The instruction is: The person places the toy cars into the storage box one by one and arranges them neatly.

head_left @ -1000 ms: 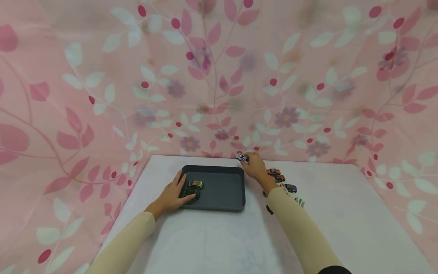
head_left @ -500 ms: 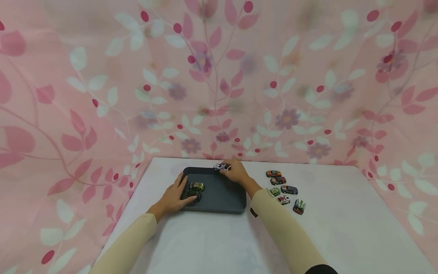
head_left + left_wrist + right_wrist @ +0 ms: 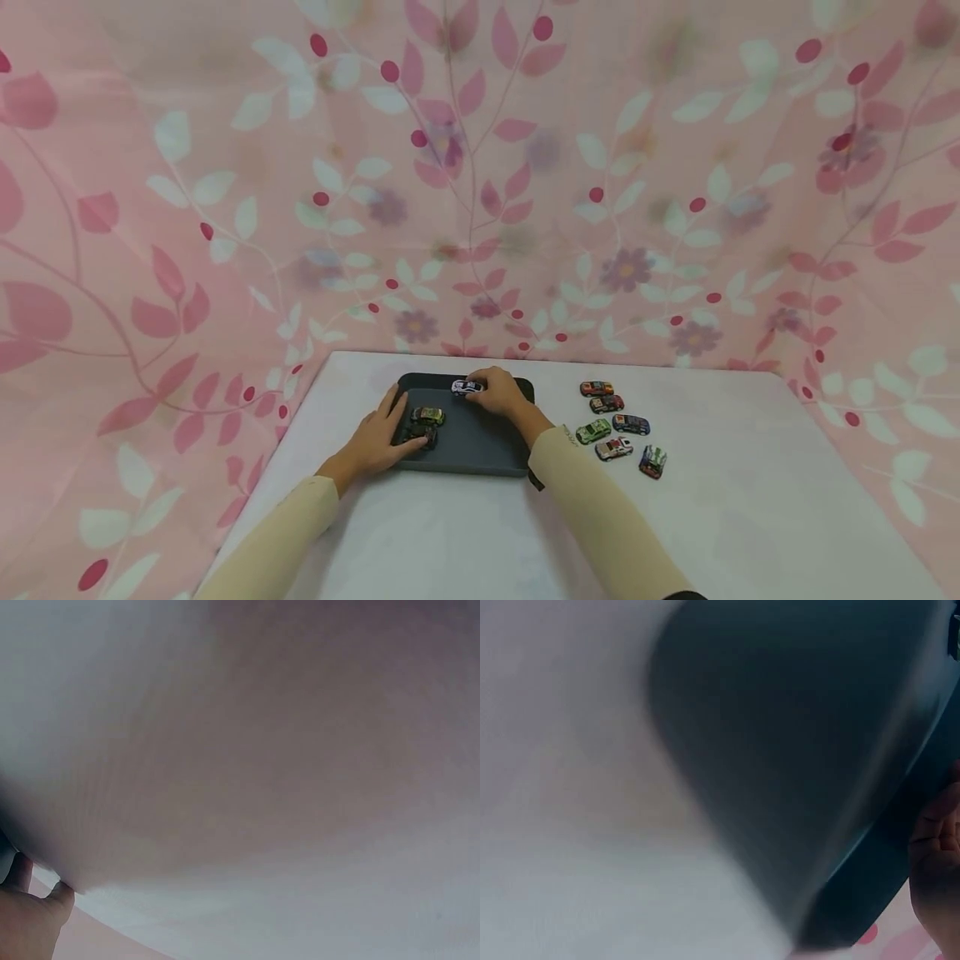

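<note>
A dark grey rectangular tray (image 3: 480, 442) lies on the white-covered table. Spread along its left rim is my left hand (image 3: 375, 437), the thumb reaching over a dark toy car (image 3: 426, 435) that it partly hides. Just behind that one stands a yellow-green toy car (image 3: 428, 415). With fingers and thumb, my right hand (image 3: 498, 393) pinches a white and dark toy car (image 3: 465, 387) over the back part of the tray; whether it touches the tray I cannot tell. The right wrist view shows the tray blurred, with the right hand at its edge.
Right of the tray lie several loose toy cars, among them an orange one (image 3: 597, 388), a green one (image 3: 593, 431), a blue one (image 3: 631, 424) and a green-white one (image 3: 652, 461). A pink floral cloth (image 3: 480, 208) hangs behind the table (image 3: 735, 500).
The right hand has carried the white toy car leftward from behind the tray's right back corner to over the tray's back middle. My left hand stays on the left rim.
</note>
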The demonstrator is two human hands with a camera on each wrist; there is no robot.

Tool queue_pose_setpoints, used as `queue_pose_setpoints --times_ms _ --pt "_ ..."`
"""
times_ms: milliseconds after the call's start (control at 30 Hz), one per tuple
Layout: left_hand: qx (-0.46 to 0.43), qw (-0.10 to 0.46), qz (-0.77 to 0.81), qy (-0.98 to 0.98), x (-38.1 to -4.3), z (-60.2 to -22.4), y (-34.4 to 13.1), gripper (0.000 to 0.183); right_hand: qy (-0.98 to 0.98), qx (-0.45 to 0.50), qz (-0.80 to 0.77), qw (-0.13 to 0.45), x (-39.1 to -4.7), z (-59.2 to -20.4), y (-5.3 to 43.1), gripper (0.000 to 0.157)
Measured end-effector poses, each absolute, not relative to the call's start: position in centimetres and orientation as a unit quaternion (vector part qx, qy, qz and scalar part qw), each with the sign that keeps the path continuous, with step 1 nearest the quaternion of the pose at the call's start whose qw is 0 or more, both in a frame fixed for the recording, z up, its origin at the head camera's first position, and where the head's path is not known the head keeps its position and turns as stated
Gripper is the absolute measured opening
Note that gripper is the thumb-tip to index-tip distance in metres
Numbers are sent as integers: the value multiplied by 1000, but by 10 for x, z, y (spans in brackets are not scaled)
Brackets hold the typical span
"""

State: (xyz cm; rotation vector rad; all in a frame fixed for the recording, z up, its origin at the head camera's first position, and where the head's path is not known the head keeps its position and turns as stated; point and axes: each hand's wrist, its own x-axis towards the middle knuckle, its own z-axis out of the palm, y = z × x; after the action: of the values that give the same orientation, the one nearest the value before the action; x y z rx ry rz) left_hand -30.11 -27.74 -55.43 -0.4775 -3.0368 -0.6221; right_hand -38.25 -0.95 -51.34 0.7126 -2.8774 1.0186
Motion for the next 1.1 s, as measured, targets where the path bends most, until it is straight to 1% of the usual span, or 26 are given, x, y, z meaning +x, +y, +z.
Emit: queue_pose_setpoints --times_ms 133,233,333,367,400,500,600,633,800,1100 --pt "-149 19 -202 -968 -301 -560 -277 101 -921 221 322 2 -378 -514 -18 28" --pt "-146 1 -205 -968 -299 -564 -273 102 -926 205 316 -23 -372 -517 -21 27" --pt "-148 -20 -206 -967 -297 -565 -268 103 -927 194 319 -33 -369 -521 -22 27" --pt "-146 -20 -207 -967 -297 -564 -267 103 -927 194 320 -31 -370 -522 -23 27" --pt "-145 -13 -210 -967 -298 -562 -266 102 -925 207 319 -13 -373 -525 -24 26" --pt "-138 1 -209 -968 -300 -556 -266 99 -920 218 326 -5 -376 -526 -31 27" --pt "-140 8 -205 -969 -301 -552 -269 98 -922 214 323 -11 -379 -530 -39 26" --pt "-141 5 -202 -969 -302 -551 -269 98 -924 199 327 -22 -378 -528 -42 27" --pt "-147 5 -206 -967 -301 -549 -271 98 -925 173 338 -13 -378 -532 -52 25" --pt "-142 14 -210 -967 -296 -555 -275 96 -920 205 333 2 -375 -541 -58 22"
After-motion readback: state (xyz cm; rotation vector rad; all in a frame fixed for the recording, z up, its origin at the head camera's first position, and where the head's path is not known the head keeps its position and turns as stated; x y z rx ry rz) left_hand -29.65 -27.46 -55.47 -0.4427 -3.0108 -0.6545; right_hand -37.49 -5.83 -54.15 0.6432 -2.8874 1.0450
